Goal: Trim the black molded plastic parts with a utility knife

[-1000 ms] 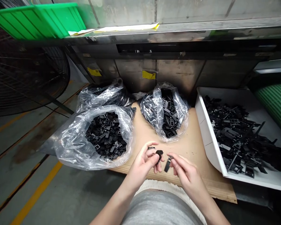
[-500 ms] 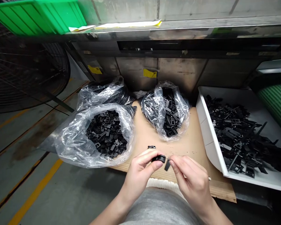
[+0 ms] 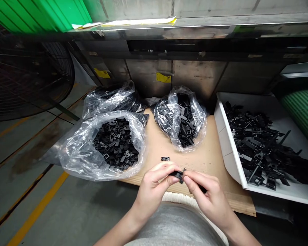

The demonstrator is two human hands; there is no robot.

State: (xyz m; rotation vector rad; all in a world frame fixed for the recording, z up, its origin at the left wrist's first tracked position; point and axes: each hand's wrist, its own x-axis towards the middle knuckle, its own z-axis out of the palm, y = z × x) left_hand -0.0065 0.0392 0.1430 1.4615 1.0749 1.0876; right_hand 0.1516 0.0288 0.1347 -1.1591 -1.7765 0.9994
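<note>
My left hand (image 3: 156, 182) pinches a small black plastic part (image 3: 178, 174) between thumb and fingers, low over the cardboard (image 3: 154, 150). From the other side my right hand (image 3: 207, 188) closes its thumb and forefinger at the part's right end, where a thin black piece sticks up. Whether that piece is separate from the part I cannot tell. Another small black part (image 3: 165, 159) lies on the cardboard just beyond my left hand. Some dark thing shows under my right fingers, mostly hidden.
An open clear bag (image 3: 74, 147) full of small black parts is on the left, with a second bag (image 3: 173, 135) farther back. On the right stands a white tray (image 3: 228, 153) of mixed black pieces. A large fan (image 3: 28, 78) is at far left.
My right hand has moved left to meet the black part in my left hand. The part has turned, and the dark flat piece between the hands is now mostly covered.
</note>
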